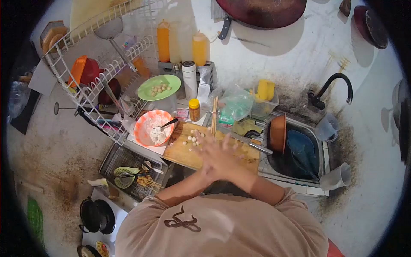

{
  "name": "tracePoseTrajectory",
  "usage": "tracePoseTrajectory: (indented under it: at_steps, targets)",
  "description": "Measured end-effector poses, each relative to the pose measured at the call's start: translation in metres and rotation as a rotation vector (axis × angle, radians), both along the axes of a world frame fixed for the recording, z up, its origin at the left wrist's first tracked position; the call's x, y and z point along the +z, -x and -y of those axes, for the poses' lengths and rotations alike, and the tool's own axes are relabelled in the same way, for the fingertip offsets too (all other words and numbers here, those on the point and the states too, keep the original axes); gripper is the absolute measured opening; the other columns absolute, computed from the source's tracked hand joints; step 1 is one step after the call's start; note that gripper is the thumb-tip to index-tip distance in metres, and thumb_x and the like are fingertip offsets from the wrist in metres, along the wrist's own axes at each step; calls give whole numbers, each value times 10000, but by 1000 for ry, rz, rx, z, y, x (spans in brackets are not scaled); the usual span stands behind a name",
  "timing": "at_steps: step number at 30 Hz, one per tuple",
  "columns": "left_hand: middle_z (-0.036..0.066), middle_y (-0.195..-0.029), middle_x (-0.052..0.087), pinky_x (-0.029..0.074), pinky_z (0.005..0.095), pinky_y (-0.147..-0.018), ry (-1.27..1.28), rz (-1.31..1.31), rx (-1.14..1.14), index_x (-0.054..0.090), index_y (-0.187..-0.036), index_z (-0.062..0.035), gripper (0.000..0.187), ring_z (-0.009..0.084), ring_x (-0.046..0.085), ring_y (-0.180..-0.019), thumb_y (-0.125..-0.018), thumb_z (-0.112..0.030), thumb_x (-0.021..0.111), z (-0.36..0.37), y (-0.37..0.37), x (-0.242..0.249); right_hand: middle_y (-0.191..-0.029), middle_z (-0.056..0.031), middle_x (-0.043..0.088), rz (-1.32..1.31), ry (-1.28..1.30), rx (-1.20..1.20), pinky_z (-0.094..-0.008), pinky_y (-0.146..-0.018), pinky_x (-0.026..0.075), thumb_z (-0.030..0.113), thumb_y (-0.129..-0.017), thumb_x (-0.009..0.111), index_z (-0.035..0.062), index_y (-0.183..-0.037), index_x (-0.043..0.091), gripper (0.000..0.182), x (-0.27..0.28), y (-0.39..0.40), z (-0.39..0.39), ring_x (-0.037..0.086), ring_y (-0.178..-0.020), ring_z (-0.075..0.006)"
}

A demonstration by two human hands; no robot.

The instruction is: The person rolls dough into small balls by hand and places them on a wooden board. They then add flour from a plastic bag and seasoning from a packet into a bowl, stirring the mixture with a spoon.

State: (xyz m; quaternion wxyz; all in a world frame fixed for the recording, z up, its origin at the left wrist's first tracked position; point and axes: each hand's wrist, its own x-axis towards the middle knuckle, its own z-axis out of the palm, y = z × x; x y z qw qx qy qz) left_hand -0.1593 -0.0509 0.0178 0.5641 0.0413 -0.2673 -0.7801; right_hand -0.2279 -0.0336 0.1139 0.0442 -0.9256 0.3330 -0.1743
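Over the wooden board (184, 156), my left hand (206, 169) and my right hand (220, 159) meet palm to palm, crossed, with fingers stretched out and apart. Motion blurs the fingertips. Whatever may lie between the palms is hidden. Several small pale balls (191, 138) rest on the board just left of my fingers. Beside the board, an orange-and-white bowl (138, 128) contains a whitish, dough-like mass (157, 133) and a dark-handled spoon (169, 123). Behind it, more pale balls (160, 88) sit on a green plate (145, 91).
A knife (260, 147) and wooden skewers (214, 115) lie at the board's right and back edges. To the right is a sink (314, 150) with a brown basin (277, 132). A dish rack (70, 88) stands left, above a tray with skewered food (147, 182). A yellow-capped jar (194, 112) stands behind.
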Motion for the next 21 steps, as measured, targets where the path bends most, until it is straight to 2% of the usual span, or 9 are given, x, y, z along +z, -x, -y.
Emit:
tracePoseTrajectory:
  at_steps: [2,5,6,10,13,14,17,19,21]
  targets:
    - [67,-1472,42,162,615,-995,-75,-110,2,75,-1380,-396,807,404,130,-1312,-693,-815,133,12,7,-35,-1451,-98,169,95,-4,189,-740,-896,-17,382,-554,709,151,-1339,347,895,0,-7,-17,104,-1337,-349]
    - [76,-1473,54,146,566,-1034,-256,-516,-279,73,-1395,-353,814,390,130,-1319,-715,-796,137,11,-20,-5,-1463,-92,124,-154,-118,-33,-737,-899,-44,430,-625,678,236,-1341,342,815,5,15,-13,90,-1340,-348]
    - [80,-1472,58,141,560,-1038,-343,-687,-423,73,-1397,-345,822,382,127,-1322,-714,-797,144,5,-33,19,-1465,-90,119,-106,-100,-134,-744,-888,20,369,-566,692,167,-1342,340,876,0,22,-4,116,-1333,-357]
    - [60,-1471,40,161,610,-997,-138,-277,-263,67,-1378,-400,776,386,132,-1316,-717,-795,160,-1,-16,21,-1468,-58,120,-142,157,-240,-731,-910,24,512,-637,623,283,-1369,271,844,-3,9,18,133,-1332,-338]
    - [44,-1470,26,176,648,-966,57,-10,-230,63,-1364,-442,743,390,136,-1311,-719,-794,171,8,-11,-6,-1466,-36,136,-105,-28,34,-726,-915,20,527,-636,614,330,-1356,288,815,15,-15,-5,146,-1330,-336]
    - [39,-1470,21,182,660,-955,102,16,-248,61,-1359,-455,732,391,137,-1309,-719,-793,175,11,-16,-9,-1469,-68,120,32,-9,159,-749,-892,21,443,-599,673,222,-1354,315,864,7,-14,-11,135,-1318,-391]
    - [35,-1468,34,182,653,-957,45,-12,-234,71,-1359,-453,730,382,141,-1310,-721,-792,182,13,-27,0,-1461,-33,154,-136,-65,22,-732,-905,21,506,-610,646,324,-1327,352,796,9,5,-12,137,-1332,-333]
    - [37,-1465,51,178,632,-970,-29,-40,-185,82,-1363,-437,739,372,143,-1312,-722,-790,185,7,-30,9,-1459,-34,160,54,200,-162,-735,-899,31,454,-619,658,299,-1342,329,809,-25,-1,13,141,-1333,-322]
    - [38,-1463,68,173,612,-983,-22,12,-134,93,-1367,-421,748,361,146,-1314,-723,-789,188,3,-21,8,-1459,-32,162,-96,155,-206,-734,-899,38,427,-629,662,290,-1350,313,813,-9,13,23,142,-1334,-316]
